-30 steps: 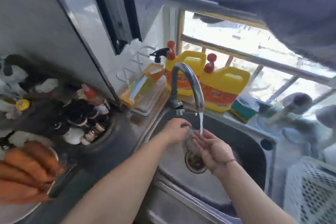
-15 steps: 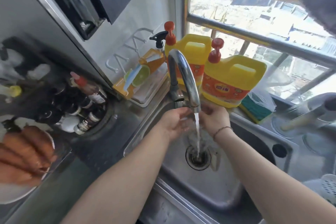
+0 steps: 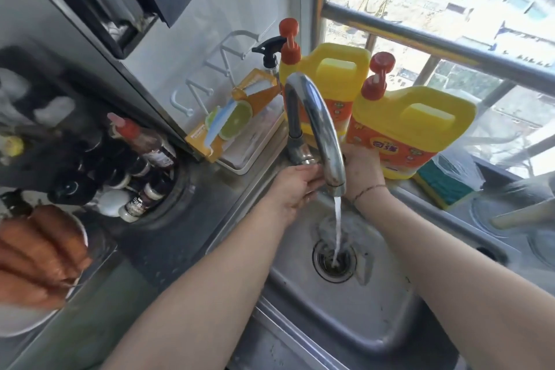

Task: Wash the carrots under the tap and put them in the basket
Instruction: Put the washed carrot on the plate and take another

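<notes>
1. The right-hand yellow detergent jug (image 3: 411,129), standing just behind and to the right of the tap (image 3: 315,129), has an orange label with a few large characters near its lower edge; they are too blurred to read.
2. The left-hand yellow detergent jug (image 3: 327,84), directly behind the tap, carries the same kind of orange label, its print illegible.
3. The small dark bottles (image 3: 141,198) well to the left of the tap bear white labels with tiny print that cannot be made out.

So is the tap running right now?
On. A stream of water falls from the tap spout straight into the sink drain.
</notes>
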`<state>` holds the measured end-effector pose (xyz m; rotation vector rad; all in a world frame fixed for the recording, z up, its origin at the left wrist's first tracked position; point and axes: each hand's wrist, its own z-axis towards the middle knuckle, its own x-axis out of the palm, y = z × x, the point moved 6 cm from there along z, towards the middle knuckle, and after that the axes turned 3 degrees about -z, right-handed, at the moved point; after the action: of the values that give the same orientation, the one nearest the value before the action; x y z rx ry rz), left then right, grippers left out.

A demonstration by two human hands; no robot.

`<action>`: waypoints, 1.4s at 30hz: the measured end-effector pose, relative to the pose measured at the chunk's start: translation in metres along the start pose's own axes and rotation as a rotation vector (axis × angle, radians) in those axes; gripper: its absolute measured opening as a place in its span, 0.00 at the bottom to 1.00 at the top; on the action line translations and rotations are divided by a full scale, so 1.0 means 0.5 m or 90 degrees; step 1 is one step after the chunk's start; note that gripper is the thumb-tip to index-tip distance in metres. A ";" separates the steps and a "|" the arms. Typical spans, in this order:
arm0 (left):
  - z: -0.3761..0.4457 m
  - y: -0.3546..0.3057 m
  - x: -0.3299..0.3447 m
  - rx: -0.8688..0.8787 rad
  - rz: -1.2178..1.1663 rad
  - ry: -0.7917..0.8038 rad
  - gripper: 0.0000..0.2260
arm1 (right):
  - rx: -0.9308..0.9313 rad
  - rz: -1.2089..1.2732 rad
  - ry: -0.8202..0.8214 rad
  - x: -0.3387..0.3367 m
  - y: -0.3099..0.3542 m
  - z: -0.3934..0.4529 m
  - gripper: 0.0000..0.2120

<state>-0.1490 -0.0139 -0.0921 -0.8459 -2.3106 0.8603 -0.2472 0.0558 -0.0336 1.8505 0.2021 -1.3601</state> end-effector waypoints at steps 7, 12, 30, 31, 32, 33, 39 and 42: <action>-0.005 0.000 -0.003 0.006 0.016 0.010 0.12 | -0.012 -0.132 0.066 -0.005 0.002 0.029 0.19; -0.005 -0.019 -0.016 0.022 0.126 0.036 0.11 | 0.019 -0.138 0.091 -0.001 0.000 0.043 0.19; -0.159 0.100 -0.074 -0.141 0.268 0.088 0.17 | 0.391 0.507 0.253 0.131 -0.144 -0.264 0.14; -0.174 0.108 -0.083 -0.155 0.275 0.096 0.18 | 0.409 0.374 0.314 0.147 -0.141 -0.298 0.15; -0.187 0.114 -0.097 -0.163 0.281 0.096 0.19 | 0.388 0.173 0.336 0.162 -0.149 -0.315 0.15; -0.200 0.117 -0.113 -0.164 0.283 0.092 0.20 | 0.369 0.008 0.295 0.163 -0.153 -0.313 0.12; -0.255 0.075 -0.244 -0.094 0.181 0.045 0.13 | 0.185 0.003 0.236 0.178 0.063 -0.262 0.08; -0.293 0.033 -0.335 -0.047 0.131 0.013 0.09 | 0.106 0.054 0.219 0.203 0.209 -0.230 0.09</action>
<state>0.0639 -0.0664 -0.0499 -1.1337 -2.2768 0.8509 -0.0644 0.0330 -0.0571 2.2022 0.1875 -1.0205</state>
